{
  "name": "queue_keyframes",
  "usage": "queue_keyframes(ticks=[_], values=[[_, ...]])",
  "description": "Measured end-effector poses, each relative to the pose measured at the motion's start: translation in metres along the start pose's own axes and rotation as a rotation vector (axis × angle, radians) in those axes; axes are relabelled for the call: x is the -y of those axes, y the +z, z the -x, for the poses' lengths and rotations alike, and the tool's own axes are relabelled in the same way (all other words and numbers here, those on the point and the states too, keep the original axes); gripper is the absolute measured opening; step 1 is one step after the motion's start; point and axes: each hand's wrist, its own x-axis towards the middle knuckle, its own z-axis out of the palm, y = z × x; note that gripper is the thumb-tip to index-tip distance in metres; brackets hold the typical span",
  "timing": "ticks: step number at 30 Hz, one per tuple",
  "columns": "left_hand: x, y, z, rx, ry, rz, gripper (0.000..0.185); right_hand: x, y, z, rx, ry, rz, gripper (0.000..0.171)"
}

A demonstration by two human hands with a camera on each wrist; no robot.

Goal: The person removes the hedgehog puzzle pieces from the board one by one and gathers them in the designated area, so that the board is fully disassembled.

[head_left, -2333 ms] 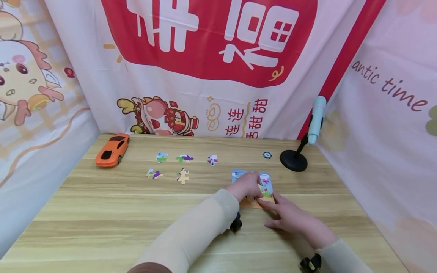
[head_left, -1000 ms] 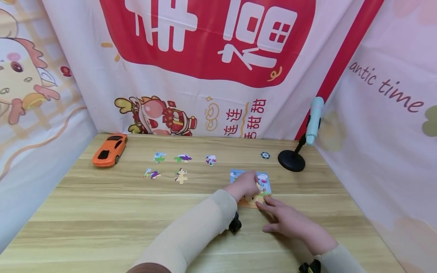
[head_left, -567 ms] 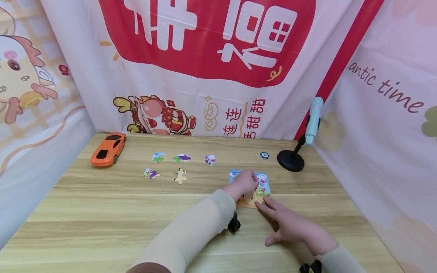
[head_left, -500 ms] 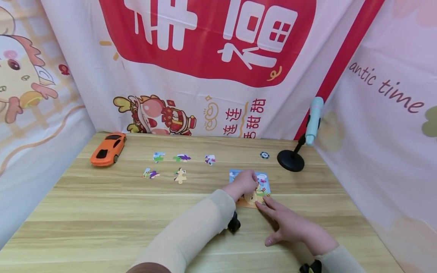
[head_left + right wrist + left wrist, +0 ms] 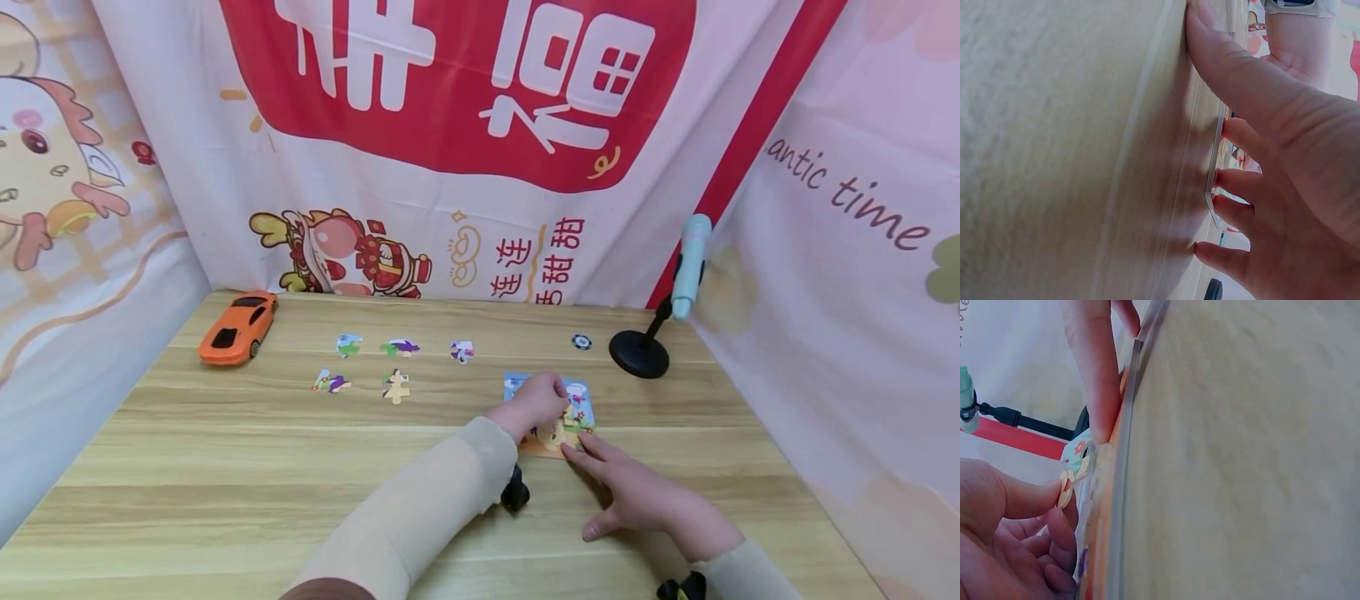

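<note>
My left hand point(image 5: 529, 403) is over a small picture puzzle board point(image 5: 538, 451) with a blue, green and orange print. Its thumb and fingertips pinch a small puzzle piece point(image 5: 1065, 494), seen edge-on in the left wrist view and mostly covered in the head view. At the board's near right corner my right hand point(image 5: 637, 492) lies with fingers spread; its fingertips point(image 5: 1217, 177) rest on the board's edge in the right wrist view, and the thumb is stretched out over the tabletop. Part of the board is hidden beneath my left hand.
Several loose puzzle pieces, among them a beige one point(image 5: 397, 387) and a purple one point(image 5: 462, 352), lie left of the board. An orange toy car point(image 5: 238, 329) stands far left. A small round disc point(image 5: 581, 342) and a black stand point(image 5: 640, 353) holding a light-blue microphone point(image 5: 692, 267) are behind.
My right fingers have slid from the board's right edge toward its near corner, and the right thumb has spread outward. My left hand stays over the same part of the board.
</note>
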Motion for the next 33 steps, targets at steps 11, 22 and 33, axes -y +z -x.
queue_keyframes(ticks=[11,22,33], values=[[0.015,-0.027,0.000,-0.046,0.001,0.075,0.004,0.001,0.003,-0.001,0.024,0.036,-0.026,0.107],[0.054,-0.125,0.006,-0.179,-0.036,-0.101,0.007,-0.001,0.003,0.001,0.043,0.107,-0.030,0.106],[0.081,-0.153,0.019,-0.086,-0.167,-0.214,0.007,-0.001,0.002,-0.003,0.049,0.095,-0.032,0.105]])
